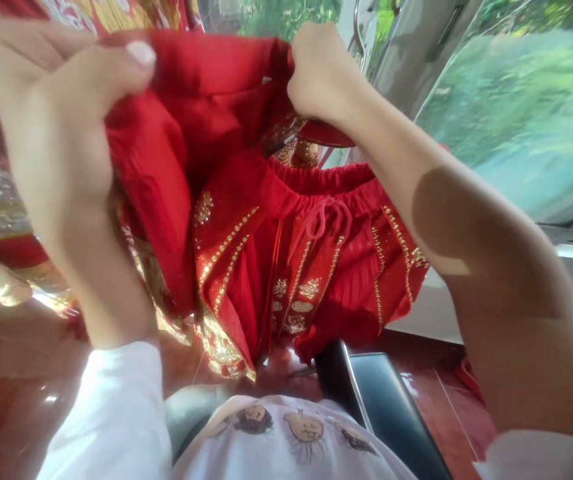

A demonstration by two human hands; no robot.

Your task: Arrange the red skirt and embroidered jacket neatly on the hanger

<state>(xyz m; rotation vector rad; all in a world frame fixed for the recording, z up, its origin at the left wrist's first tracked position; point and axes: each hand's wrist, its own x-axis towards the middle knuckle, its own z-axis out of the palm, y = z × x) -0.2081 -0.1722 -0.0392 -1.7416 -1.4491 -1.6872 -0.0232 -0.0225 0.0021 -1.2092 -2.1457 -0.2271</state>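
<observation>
My left hand (61, 107) is closed on the left part of a plain red garment (211, 80), its thumb lying along the cloth. At the upper middle, my right hand (316, 73) makes a fist on the other end, so the cloth is stretched between both hands. I cannot tell what kind of garment it is; folds hide its shape. Just below it hangs a red drawstring garment (286, 260) with a gathered waistband, a pink bow, rows of gold beads and gold embroidery. Neither hand touches its waistband.
More red and gold costumes (1, 193) hang on the left. Behind my right arm stands a window (511, 120) with a pale frame and greenery outside. A black padded seat (386, 400) is beside me on the reddish tiled floor (11, 407).
</observation>
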